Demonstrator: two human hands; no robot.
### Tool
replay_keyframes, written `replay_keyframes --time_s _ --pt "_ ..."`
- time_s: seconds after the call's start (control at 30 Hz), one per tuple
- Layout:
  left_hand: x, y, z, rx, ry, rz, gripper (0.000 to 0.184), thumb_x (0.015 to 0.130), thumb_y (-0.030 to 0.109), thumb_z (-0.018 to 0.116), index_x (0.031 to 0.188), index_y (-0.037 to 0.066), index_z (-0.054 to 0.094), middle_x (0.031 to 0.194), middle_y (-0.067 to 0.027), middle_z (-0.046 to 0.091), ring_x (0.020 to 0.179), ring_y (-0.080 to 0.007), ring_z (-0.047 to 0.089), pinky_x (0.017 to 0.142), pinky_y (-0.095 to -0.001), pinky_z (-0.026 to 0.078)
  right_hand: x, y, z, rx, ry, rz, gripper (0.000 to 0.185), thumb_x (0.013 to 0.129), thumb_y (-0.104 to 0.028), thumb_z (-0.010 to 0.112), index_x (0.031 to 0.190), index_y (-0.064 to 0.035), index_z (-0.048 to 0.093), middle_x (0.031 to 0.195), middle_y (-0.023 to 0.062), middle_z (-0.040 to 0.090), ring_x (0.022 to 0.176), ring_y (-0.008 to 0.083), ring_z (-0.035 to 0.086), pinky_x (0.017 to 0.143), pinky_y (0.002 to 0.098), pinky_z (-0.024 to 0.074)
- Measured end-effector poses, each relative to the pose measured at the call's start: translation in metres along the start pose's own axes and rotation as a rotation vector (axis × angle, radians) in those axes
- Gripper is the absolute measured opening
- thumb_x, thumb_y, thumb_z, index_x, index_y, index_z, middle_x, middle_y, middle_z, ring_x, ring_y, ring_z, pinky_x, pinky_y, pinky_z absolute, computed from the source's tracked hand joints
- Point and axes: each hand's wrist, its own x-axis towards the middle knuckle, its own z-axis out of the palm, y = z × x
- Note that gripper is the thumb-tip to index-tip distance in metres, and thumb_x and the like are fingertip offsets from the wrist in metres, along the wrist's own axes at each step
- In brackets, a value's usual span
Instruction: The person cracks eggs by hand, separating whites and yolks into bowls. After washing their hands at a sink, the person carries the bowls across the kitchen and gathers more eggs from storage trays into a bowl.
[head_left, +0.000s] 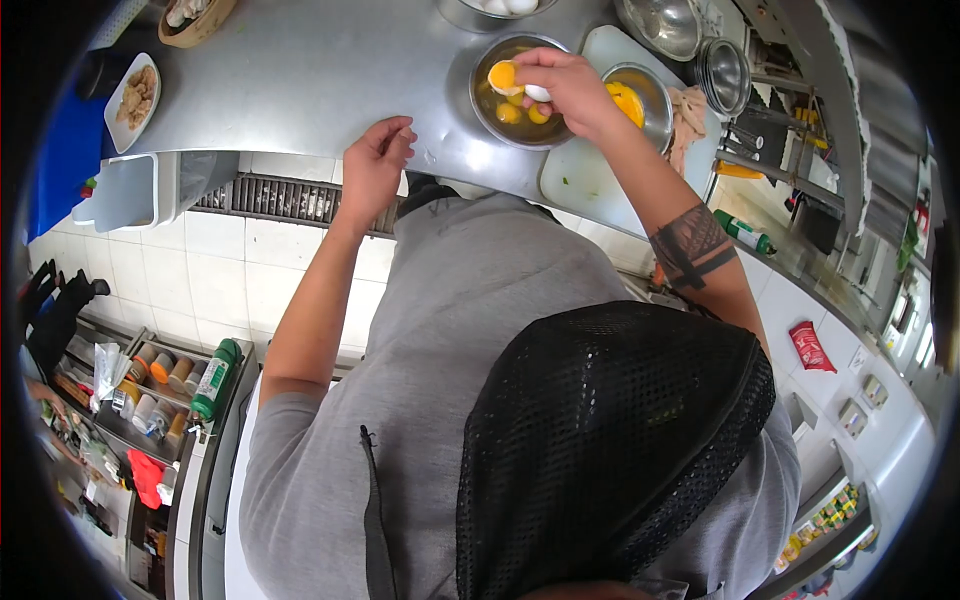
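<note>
My right hand (570,90) is over a metal bowl (477,110), its fingers closed on a cracked egg. A yolk (502,75) shows in the open shell at the fingertips, and a white piece of eggshell (537,93) is under the fingers. Several yolks (509,113) lie in the bowl below. Left of the bowl, near the counter's front edge, my left hand (375,165) hangs with its fingers curled in, touching nothing I can see. Beside my right wrist, a second metal bowl (655,100) with bright yellow egg (626,102) stands on a white cutting board (590,185).
A bowl of white eggs (508,6) stands at the back of the steel counter (300,80). Stacked metal bowls (722,75) and a crumpled cloth (688,118) are on the right. A white dish of food (136,100) and a bamboo basket (200,28) are at the left.
</note>
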Motion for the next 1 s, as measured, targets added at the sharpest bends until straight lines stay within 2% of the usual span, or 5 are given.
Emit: replay_keyframes --time_s 0.57,0.67,0.77,0.83,1.0 --pt "0.041 0.03 0.071 -0.006 -0.16 0.106 0.046 0.101 0.02 0.065 0.143 0.001 0.059 0.09 -0.0092 0.072 0.077 -0.0121 0.069 0.073 -0.0279 0.056 -0.125 -0.072 -0.109 0.222 0.175 -0.269 0.02 0.097 -0.009 0.064 0.116 -0.0036 0.066 0.098 0.0043 0.069 0.071 0.0125 0.064 0.058 0.0238 0.0433" --pt "0.042 0.036 0.073 0.058 -0.198 0.068 0.052 0.103 0.02 0.064 0.145 -0.008 0.051 0.094 -0.008 0.07 0.082 -0.0122 0.068 0.076 -0.0266 0.057 -0.143 -0.072 -0.124 0.21 0.261 -0.275 0.019 0.095 -0.009 0.065 0.113 -0.0031 0.068 0.096 0.0034 0.069 0.07 0.0119 0.062 0.058 0.0236 0.0418" --pt "0.046 0.032 0.075 0.014 -0.196 0.049 0.053 0.103 0.021 0.065 0.145 -0.009 0.051 0.094 -0.0081 0.07 0.081 -0.0126 0.068 0.076 -0.0274 0.058 -0.143 -0.055 -0.135 -0.116 0.452 -0.244 0.024 0.089 -0.018 0.072 0.108 -0.0039 0.072 0.095 0.0053 0.073 0.07 0.0121 0.066 0.058 0.0257 0.0471" --pt "0.048 0.029 0.076 -0.027 -0.172 0.059 0.053 0.1 0.022 0.068 0.143 -0.006 0.054 0.088 -0.0068 0.071 0.078 -0.0109 0.069 0.073 -0.0258 0.057 -0.133 -0.034 -0.128 -0.822 0.693 -0.386 0.02 0.084 -0.015 0.069 0.099 -0.0019 0.072 0.095 0.0113 0.074 0.072 0.022 0.07 0.063 0.0356 0.0534" --pt "0.046 0.03 0.074 -0.021 -0.198 0.05 0.053 0.101 0.023 0.067 0.144 -0.005 0.054 0.091 -0.0067 0.071 0.079 -0.0113 0.069 0.073 -0.0269 0.058 -0.077 0.021 -0.122 -1.545 0.672 -0.288 0.014 0.087 -0.016 0.062 0.096 -0.0077 0.07 0.096 0.0111 0.074 0.083 0.0305 0.073 0.071 0.0423 0.0578"
